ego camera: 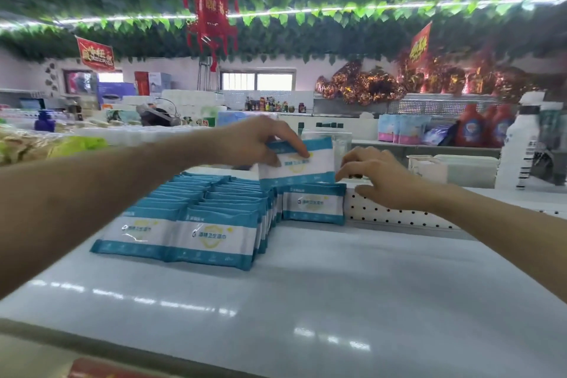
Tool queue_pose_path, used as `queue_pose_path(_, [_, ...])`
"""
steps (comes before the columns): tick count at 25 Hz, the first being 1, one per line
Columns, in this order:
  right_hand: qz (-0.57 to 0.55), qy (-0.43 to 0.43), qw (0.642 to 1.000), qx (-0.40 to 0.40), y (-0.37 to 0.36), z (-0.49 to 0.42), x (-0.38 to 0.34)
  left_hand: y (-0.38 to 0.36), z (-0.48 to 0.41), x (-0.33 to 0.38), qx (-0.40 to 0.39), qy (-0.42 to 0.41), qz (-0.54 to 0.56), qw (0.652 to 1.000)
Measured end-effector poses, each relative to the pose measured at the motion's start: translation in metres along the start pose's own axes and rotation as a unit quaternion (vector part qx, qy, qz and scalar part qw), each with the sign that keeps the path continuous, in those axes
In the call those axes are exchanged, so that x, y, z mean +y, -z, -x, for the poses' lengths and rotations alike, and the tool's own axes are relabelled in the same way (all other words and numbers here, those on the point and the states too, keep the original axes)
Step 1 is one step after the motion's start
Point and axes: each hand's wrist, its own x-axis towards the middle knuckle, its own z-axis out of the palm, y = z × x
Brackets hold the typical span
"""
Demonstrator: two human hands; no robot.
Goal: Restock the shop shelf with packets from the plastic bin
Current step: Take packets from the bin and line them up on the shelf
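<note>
Two hands meet on one blue-and-white packet (302,163): the left hand (251,139) pinches its upper left edge, while the right hand (377,175) brings curled fingertips to its right edge, grip unclear. It hangs just above a standing packet (313,204), beside packed rows (208,209) on the white shelf (337,270).

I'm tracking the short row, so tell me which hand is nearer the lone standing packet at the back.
Right. The right hand sits just above the top right corner of the lone packet; the left hand is higher, up and left, gripping a raised packet.
</note>
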Motion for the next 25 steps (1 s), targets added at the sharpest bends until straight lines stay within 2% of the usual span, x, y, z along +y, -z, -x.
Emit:
queue_pose_path(3, [0.012, -0.021, 0.999, 0.035, 0.022, 0.032, 0.011, -0.043, -0.032, -0.011, -0.052, -0.012, -0.033, 0.998])
queue_pose_path(7, [0.123, 0.014, 0.992, 0.001, 0.042, 0.068, 0.013, -0.069, -0.054, -0.031, -0.14, -0.033, -0.149, 0.978])
queue_pose_path(9, [0.163, 0.031, 0.986, -0.011, 0.048, 0.076, 0.011, -0.071, -0.059, -0.037, -0.139, -0.037, -0.161, 0.976])
queue_pose_path(13, [0.178, 0.046, 0.983, -0.026, 0.051, 0.081, 0.0, -0.075, -0.066, -0.038, -0.122, -0.061, -0.209, 0.968])
queue_pose_path(16, [0.172, 0.053, 0.983, -0.037, 0.053, 0.078, -0.011, -0.081, -0.07, -0.036, -0.115, -0.055, -0.202, 0.971])
queue_pose_path(22, [0.124, 0.064, 0.988, -0.059, 0.052, 0.044, -0.038, -0.056, -0.039, -0.037, -0.085, -0.053, -0.177, 0.979])
queue_pose_path(25, [0.042, 0.089, 0.994, -0.042, 0.048, -0.006, -0.074, -0.016, 0.017, -0.046, -0.04, 0.009, -0.158, 0.987])
